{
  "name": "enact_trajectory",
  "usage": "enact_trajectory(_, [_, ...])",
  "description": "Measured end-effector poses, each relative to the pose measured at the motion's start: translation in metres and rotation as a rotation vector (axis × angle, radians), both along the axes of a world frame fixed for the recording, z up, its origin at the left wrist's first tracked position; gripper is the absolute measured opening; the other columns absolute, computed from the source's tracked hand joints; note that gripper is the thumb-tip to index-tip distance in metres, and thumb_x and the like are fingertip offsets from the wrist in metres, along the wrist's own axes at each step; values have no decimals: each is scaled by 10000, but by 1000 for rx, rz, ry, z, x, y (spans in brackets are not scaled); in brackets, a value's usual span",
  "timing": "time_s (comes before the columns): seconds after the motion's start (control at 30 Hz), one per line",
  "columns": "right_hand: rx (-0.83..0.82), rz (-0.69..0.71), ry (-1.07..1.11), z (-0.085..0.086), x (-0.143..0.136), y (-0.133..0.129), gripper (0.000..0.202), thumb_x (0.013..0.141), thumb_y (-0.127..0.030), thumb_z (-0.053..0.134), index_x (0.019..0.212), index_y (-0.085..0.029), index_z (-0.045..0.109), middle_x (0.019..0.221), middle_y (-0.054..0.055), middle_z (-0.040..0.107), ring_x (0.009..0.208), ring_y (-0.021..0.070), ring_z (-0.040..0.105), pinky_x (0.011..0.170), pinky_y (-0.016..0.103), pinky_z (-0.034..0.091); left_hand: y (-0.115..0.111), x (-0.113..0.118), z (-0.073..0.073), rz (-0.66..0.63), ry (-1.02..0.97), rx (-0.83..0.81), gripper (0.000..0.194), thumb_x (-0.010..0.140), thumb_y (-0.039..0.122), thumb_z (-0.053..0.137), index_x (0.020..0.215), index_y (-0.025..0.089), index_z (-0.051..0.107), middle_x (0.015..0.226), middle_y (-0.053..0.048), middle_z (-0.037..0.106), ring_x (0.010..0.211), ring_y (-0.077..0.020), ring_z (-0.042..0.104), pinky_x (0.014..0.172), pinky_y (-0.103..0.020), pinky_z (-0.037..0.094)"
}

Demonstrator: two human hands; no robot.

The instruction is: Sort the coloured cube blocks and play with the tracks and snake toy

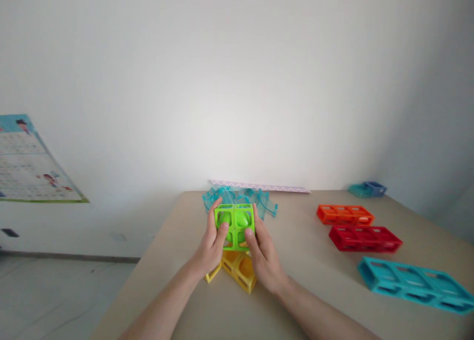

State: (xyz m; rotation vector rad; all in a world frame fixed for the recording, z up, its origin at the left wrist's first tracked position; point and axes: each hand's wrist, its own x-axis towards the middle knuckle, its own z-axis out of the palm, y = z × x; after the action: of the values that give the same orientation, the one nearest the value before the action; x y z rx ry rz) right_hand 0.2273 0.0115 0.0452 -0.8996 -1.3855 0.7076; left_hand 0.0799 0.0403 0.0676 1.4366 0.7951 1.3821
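Observation:
A green open-frame toy block (234, 226), with two openings across and two down on its near face, is held up over the table. My left hand (212, 242) grips its left side, thumb on the near face. On the opposite side, my right hand (263, 251) holds it in the same way. Yellow open-frame blocks (240, 271) lie on the table below and partly behind the green one. My hands and the green block hide part of them. Clear teal plastic pieces (264, 202) are heaped behind the hands.
On the right of the table (303, 281) lie an orange block row (345, 215), a red block row (365, 239) and a turquoise block row (414, 283). A blue piece (375, 188) sits in the far right corner. A patterned strip (262, 187) lies along the wall.

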Motion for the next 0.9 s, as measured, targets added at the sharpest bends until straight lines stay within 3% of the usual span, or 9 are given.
enact_trajectory(0.1, [-2, 11, 20, 0, 1, 1, 522, 949, -393, 469, 1450, -310, 348, 1436, 38, 447, 1333, 247, 374, 1133, 467, 248, -2, 0, 6, -58, 8, -27, 641, 798, 337, 681, 1360, 303, 376, 1303, -80, 534, 1242, -260, 501, 967, -344, 481])
enact_trajectory(0.2, [-53, 43, 111, 1, 1, 0, 562, 936, -410, 491, 1462, -307, 323, 1468, 37, 410, 1321, 272, 394, 1074, 480, 354, -4, 0, 13, -135, -22, -115, 738, 739, 297, 738, 1357, 329, 337, 1169, -58, 603, 1043, -257, 629, 799, -331, 567])
enact_trajectory(0.3, [-120, 109, 268, 6, -1, -1, 623, 907, -414, 540, 1469, -282, 307, 1432, 57, 459, 1251, 281, 479, 1000, 459, 445, -5, 1, 16, -124, -52, -165, 727, 702, 282, 763, 1315, 317, 374, 1076, -39, 632, 924, -243, 664, 674, -299, 587])
enact_trajectory(0.4, [-168, 162, 403, 14, -3, -2, 660, 868, -380, 600, 1459, -254, 333, 1326, 67, 563, 1120, 261, 584, 931, 414, 502, -4, 3, 15, -101, -68, -162, 715, 679, 272, 772, 1293, 296, 406, 1038, -30, 642, 874, -223, 670, 645, -280, 585])
enact_trajectory(0.53, [-197, 176, 433, 17, -2, -3, 623, 838, -362, 636, 1412, -248, 423, 1269, 61, 608, 1051, 259, 620, 853, 389, 542, -5, 5, 14, -83, -104, -206, 795, 654, 260, 769, 1340, 313, 370, 1015, -17, 648, 823, -216, 672, 616, -296, 585])
enact_trajectory(0.77, [-59, 123, 301, 5, -1, -1, 545, 878, -376, 596, 1386, -255, 442, 1418, 67, 479, 1293, 279, 443, 1022, 445, 429, -6, 3, 16, -126, -70, -182, 761, 701, 213, 735, 1354, 321, 358, 1079, -20, 656, 949, -223, 662, 775, -326, 567])
enact_trajectory(0.9, [-22, 124, 191, 4, 0, 0, 538, 908, -359, 557, 1408, -272, 380, 1365, 75, 519, 1200, 250, 525, 1012, 428, 425, -2, -2, 9, -102, -22, -93, 744, 703, 256, 743, 1346, 303, 372, 1103, -34, 644, 990, -243, 651, 830, -353, 547])
